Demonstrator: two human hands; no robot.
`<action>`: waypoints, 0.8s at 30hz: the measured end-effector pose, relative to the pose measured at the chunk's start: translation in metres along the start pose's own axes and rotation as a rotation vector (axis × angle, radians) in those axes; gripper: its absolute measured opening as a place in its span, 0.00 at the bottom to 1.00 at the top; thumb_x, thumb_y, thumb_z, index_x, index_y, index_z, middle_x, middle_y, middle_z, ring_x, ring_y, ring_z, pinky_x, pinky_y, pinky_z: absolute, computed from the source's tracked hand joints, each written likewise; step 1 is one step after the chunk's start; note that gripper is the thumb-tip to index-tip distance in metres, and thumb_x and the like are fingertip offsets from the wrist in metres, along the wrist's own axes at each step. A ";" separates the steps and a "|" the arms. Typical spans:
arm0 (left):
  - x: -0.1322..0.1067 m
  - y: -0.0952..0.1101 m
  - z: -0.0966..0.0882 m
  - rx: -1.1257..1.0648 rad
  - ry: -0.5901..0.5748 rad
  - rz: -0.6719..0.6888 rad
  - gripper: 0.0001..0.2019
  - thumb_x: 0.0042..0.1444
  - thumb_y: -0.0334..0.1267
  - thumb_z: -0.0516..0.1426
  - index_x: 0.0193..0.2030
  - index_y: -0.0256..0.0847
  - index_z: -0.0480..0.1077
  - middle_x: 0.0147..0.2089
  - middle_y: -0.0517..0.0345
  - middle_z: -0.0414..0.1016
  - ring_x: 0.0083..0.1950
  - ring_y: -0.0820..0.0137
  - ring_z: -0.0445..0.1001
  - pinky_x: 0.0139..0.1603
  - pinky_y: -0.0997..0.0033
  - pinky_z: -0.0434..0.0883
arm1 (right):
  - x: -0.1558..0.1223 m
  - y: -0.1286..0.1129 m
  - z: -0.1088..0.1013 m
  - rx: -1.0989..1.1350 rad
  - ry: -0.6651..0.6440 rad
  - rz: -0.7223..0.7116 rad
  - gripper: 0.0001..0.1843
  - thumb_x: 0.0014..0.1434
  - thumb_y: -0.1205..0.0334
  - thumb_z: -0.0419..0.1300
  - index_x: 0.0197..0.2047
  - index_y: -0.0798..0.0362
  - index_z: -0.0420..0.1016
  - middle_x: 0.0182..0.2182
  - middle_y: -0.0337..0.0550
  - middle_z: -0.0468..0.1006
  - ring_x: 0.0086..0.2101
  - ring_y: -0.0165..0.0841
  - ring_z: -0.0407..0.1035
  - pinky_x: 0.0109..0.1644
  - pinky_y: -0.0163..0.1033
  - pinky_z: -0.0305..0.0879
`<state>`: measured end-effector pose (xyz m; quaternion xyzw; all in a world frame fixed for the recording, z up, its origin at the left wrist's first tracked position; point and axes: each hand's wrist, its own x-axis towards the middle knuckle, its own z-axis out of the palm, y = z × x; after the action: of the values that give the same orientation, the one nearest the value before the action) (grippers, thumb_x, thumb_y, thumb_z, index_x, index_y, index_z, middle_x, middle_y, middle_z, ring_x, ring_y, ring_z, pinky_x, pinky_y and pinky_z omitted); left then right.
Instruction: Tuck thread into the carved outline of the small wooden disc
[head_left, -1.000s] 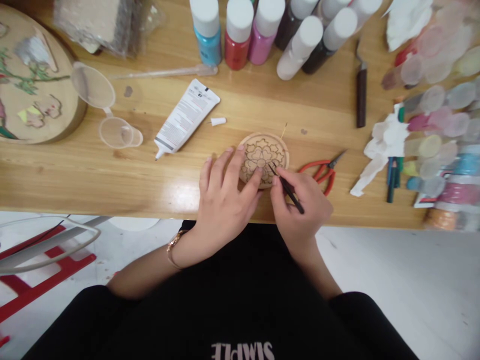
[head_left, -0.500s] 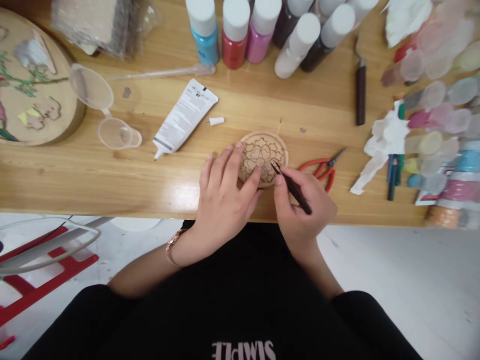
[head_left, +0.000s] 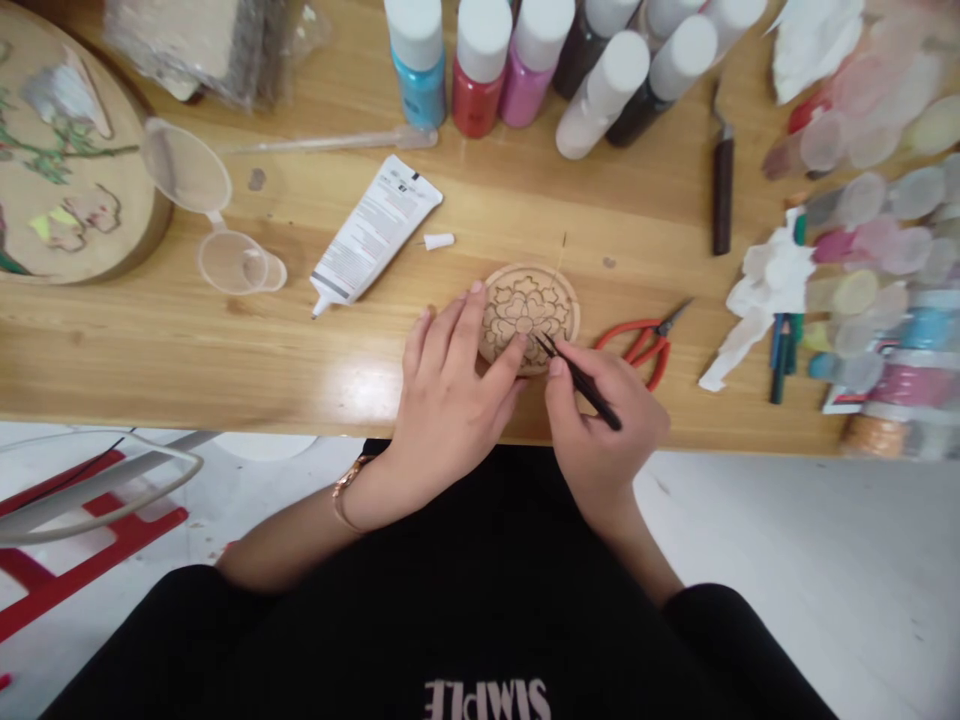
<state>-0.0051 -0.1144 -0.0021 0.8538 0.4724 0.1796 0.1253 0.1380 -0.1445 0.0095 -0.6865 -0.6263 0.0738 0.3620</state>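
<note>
A small round wooden disc (head_left: pixel 531 290) with a flower outlined in dark lines lies near the table's front edge. My left hand (head_left: pixel 457 390) rests on its left side, fingers stretched out, thumb on the flower near the centre. Black tweezers (head_left: pixel 592 393) are pinched in my right hand (head_left: pixel 611 420), their tips at the flower's lower right. A thin golden wire (head_left: pixel 562 255) sticks up past the disc's top right rim. Whether the tweezer tips grip anything is too small to tell.
Red-handled pliers (head_left: pixel 651 338) lie right of the disc. To the left are a white glue tube (head_left: pixel 375 232), its cap (head_left: pixel 439 241) and a clear plastic cup (head_left: pixel 236 262). Paint bottles (head_left: pixel 480 70) stand behind. Farther right are a dark-handled palette knife (head_left: pixel 721 190) and crumpled tissue (head_left: pixel 772 270).
The tweezer tips have shifted slightly left and down over the flower, along with my right hand. My left hand stays on the disc. The whole view has moved a little.
</note>
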 end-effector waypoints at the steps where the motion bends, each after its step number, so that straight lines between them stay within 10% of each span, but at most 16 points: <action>1: 0.000 0.000 0.000 -0.001 -0.004 -0.004 0.16 0.63 0.40 0.58 0.57 0.40 0.70 0.67 0.31 0.62 0.66 0.46 0.66 0.62 0.39 0.64 | 0.000 0.000 0.001 0.001 0.003 -0.001 0.07 0.59 0.70 0.62 0.41 0.54 0.78 0.34 0.41 0.83 0.35 0.29 0.77 0.41 0.35 0.76; 24: -0.002 0.000 0.002 -0.021 -0.004 -0.024 0.16 0.64 0.40 0.56 0.57 0.41 0.68 0.68 0.32 0.60 0.66 0.46 0.64 0.63 0.37 0.61 | 0.003 -0.004 -0.001 -0.043 -0.035 -0.088 0.07 0.59 0.72 0.61 0.40 0.55 0.78 0.34 0.44 0.84 0.35 0.31 0.79 0.43 0.36 0.76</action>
<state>-0.0048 -0.1158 -0.0046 0.8469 0.4805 0.1815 0.1373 0.1364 -0.1420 0.0135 -0.6644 -0.6636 0.0562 0.3393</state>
